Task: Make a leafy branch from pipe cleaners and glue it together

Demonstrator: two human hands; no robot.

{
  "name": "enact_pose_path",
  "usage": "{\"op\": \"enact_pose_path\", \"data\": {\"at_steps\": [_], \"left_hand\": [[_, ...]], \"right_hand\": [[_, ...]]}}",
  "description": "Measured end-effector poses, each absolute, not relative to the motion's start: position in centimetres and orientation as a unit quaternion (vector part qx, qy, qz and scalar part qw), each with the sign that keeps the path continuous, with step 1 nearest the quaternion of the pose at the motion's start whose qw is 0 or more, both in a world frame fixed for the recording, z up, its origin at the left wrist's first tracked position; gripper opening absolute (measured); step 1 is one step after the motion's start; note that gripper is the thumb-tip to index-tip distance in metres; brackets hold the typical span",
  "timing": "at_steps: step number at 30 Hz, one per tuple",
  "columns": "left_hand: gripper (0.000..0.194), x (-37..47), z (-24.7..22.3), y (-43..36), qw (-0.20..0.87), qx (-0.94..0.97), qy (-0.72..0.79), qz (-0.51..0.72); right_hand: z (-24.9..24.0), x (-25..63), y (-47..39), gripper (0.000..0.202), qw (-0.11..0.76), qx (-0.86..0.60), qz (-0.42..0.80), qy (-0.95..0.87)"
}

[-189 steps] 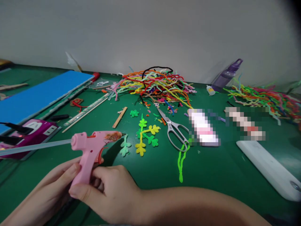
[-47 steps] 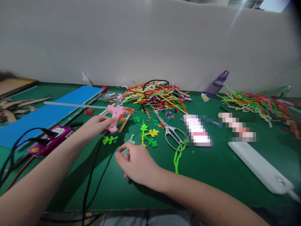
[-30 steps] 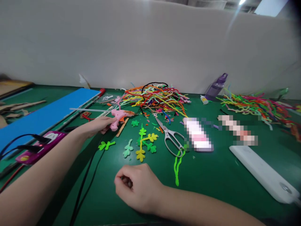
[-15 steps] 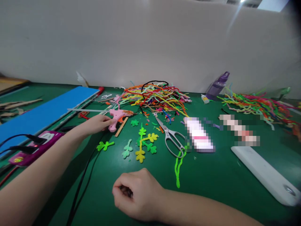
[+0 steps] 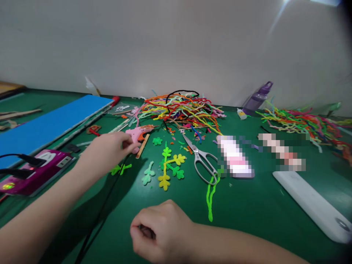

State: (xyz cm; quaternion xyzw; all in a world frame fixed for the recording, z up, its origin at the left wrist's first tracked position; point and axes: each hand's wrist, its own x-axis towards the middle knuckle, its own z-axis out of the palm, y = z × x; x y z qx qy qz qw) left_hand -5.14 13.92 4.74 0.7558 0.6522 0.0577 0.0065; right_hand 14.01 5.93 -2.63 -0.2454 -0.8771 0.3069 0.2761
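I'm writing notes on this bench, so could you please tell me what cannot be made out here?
In the head view:
Pink glue gun: handle partly covered by the left hand.
Right hand: its own curl hides whether it holds anything.
Pale slab: face masked by pixelation.
Blue board: cut off by the frame's left edge.
White bar: cut off by the frame's right edge.

No lettering, number or sign can be read.

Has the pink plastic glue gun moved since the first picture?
Yes, forward: the pink plastic glue gun showed below the flat wooden stick; now, in the left hand, it shows beside the stick's upper end.
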Motion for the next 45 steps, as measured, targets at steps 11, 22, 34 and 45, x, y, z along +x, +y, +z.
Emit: {"op": "enact_pose_path", "data": {"at_steps": [11, 22, 34, 45], "left_hand": [[0.04, -2.5, 0.9, 11.2, 0.066, 0.788, 0.611, -0.037], [0.034, -3.0, 0.9, 11.4, 0.1, 0.78, 0.615, -0.054], [0.032, -4.1, 2.0, 11.5, 0.188, 0.746, 0.634, 0.074], [0.031, -4.1, 0.3, 12.3, 0.221, 0.759, 0.612, 0.03]], "right_hand": [[-3.8, 13.6, 5.8, 0.009, 0.377, -0.211, 0.228, -0.873], [-3.9, 13.3, 5.5, 0.012, 0.38, -0.214, 0.217, -0.873], [-4.2, 13.1, 5.5, 0.012, 0.342, -0.224, 0.199, -0.891], [-3.9, 13.2, 5.4, 0.013, 0.347, -0.219, 0.2, -0.89]]}}
